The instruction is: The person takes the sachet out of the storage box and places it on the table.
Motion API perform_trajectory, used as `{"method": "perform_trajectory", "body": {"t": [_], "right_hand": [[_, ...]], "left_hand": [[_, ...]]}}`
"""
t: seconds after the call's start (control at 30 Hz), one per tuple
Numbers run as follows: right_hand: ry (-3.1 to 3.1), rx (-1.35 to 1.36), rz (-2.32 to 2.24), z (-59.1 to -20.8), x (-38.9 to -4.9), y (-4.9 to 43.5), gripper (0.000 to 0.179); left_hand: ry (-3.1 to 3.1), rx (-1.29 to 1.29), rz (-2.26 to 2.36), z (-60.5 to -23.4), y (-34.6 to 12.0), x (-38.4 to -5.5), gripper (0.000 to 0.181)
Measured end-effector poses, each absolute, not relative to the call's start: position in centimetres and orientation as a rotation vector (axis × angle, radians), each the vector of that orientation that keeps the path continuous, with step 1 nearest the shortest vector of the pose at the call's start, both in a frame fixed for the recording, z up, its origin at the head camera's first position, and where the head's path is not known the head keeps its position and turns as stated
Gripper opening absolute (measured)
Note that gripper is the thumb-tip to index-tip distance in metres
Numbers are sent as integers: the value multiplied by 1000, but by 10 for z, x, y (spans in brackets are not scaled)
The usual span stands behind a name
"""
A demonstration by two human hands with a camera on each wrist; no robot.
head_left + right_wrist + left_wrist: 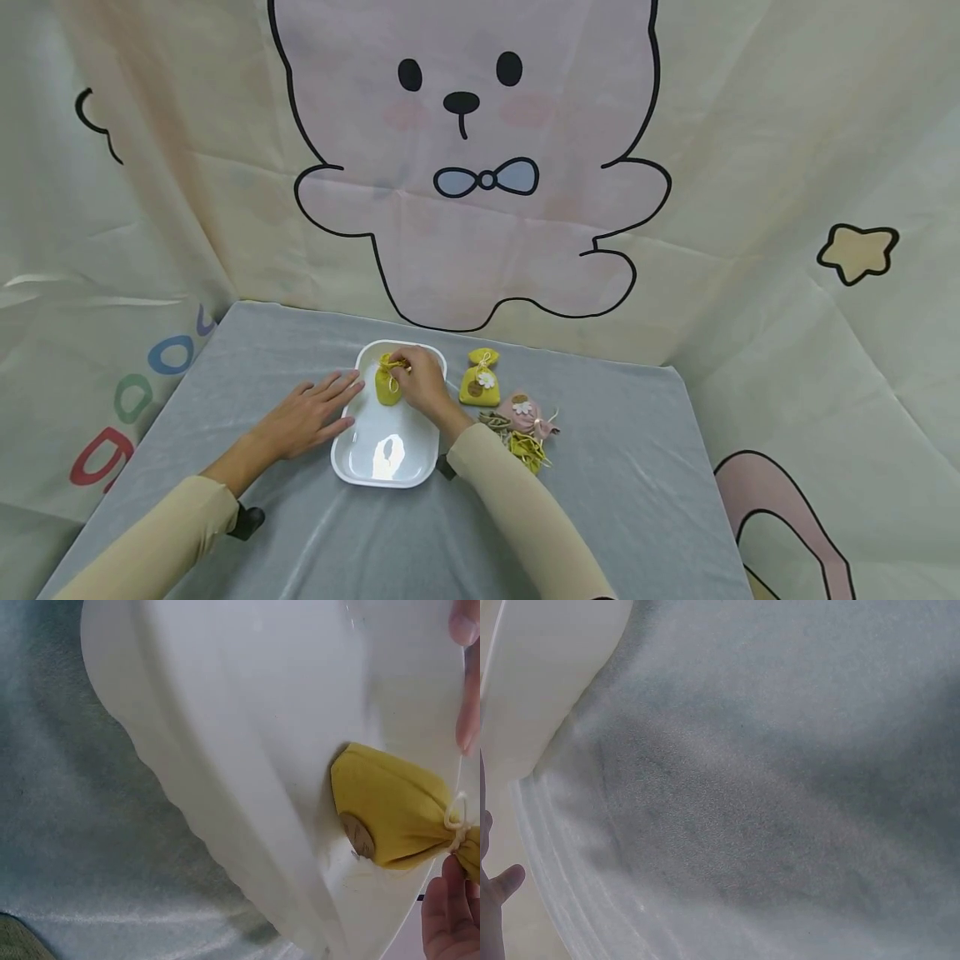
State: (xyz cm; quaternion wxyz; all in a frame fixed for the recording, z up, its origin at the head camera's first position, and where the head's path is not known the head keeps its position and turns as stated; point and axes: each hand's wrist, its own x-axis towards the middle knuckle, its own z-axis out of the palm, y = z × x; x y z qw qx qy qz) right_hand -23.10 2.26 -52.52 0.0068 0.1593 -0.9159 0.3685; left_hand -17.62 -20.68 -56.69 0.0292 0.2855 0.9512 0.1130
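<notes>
A small yellow drawstring pouch (387, 385) is at the far part of a white tray (352, 467). My right hand (422, 385) pinches its gathered neck near the pale cord. In the right wrist view the pouch (390, 806) has its closed base towards the tray wall and a round brown label on one side. Whether its base touches the tray floor, I cannot tell. My left hand (315, 414) rests at the tray's left edge, fingers extended. Only a thumb and part of that hand (495, 900) show in the left wrist view.
Right of the tray stands another yellow pouch (480, 385) with a white flower. Nearer me lie a pink pouch (522, 412), a greyish pouch (495, 421) and a yellow-green bundle (529, 452), partly behind my right arm. Grey cloth (622, 500) covers the table; a printed curtain (720, 167) hangs behind.
</notes>
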Motion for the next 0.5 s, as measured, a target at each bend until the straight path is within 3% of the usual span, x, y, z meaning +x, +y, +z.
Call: {"method": "perform_trajectory", "body": {"t": [0.5], "right_hand": [[-2798, 549, 1160, -496, -226, 47, 14]], "left_hand": [[2926, 904, 375, -565, -208, -177, 66]]}}
